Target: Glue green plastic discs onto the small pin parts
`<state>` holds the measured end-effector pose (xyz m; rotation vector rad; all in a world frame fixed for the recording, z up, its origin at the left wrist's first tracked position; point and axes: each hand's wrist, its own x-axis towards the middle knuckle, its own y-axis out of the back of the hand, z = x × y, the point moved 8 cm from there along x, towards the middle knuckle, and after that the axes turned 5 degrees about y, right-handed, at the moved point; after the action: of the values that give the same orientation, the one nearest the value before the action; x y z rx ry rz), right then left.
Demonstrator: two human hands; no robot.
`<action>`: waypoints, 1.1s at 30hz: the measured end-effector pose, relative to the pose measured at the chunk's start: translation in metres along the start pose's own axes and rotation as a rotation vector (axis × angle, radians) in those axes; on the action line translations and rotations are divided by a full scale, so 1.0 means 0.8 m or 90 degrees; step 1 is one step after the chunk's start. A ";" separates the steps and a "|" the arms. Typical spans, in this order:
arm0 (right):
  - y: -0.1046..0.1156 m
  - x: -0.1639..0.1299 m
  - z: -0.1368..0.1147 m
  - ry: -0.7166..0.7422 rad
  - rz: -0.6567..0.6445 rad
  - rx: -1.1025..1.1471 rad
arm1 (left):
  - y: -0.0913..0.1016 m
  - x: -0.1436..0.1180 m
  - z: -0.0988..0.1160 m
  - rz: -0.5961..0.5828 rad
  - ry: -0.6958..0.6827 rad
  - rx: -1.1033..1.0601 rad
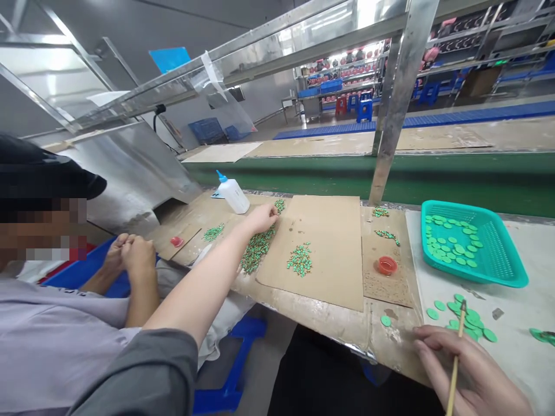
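My left hand [261,219] reaches far out to the left and rests its fingertips on a pile of small green pieces [256,249] lying on a cardboard sheet [329,271]. My right hand [470,370] sits at the near table edge and holds a thin wooden stick [456,352], its tip pointing up toward loose green discs [466,320] on the white tabletop. A second small heap of green pieces [300,259] lies in the middle of the cardboard.
A teal mesh basket [498,260] with several green discs stands at the right. A small red cap [387,265] and a white squeeze bottle [233,193] sit on the bench. A co-worker sits at the left, hands [130,254] together. A metal post [396,98] rises behind.
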<state>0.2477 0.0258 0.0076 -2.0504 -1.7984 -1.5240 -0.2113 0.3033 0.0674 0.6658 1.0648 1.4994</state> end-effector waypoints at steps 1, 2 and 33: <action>0.001 0.001 -0.001 0.003 0.003 -0.001 | 0.006 -0.006 -0.001 0.015 0.001 -0.045; 0.002 0.003 -0.003 0.007 0.006 -0.002 | 0.012 -0.015 -0.002 0.030 0.001 -0.094; -0.009 0.041 -0.029 -0.179 -0.124 0.236 | -0.195 -0.336 0.128 -0.199 -0.210 -0.621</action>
<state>0.2230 0.0393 0.0372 -2.0280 -2.2322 -0.8671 0.0058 0.0652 0.0122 0.0337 0.0999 1.3594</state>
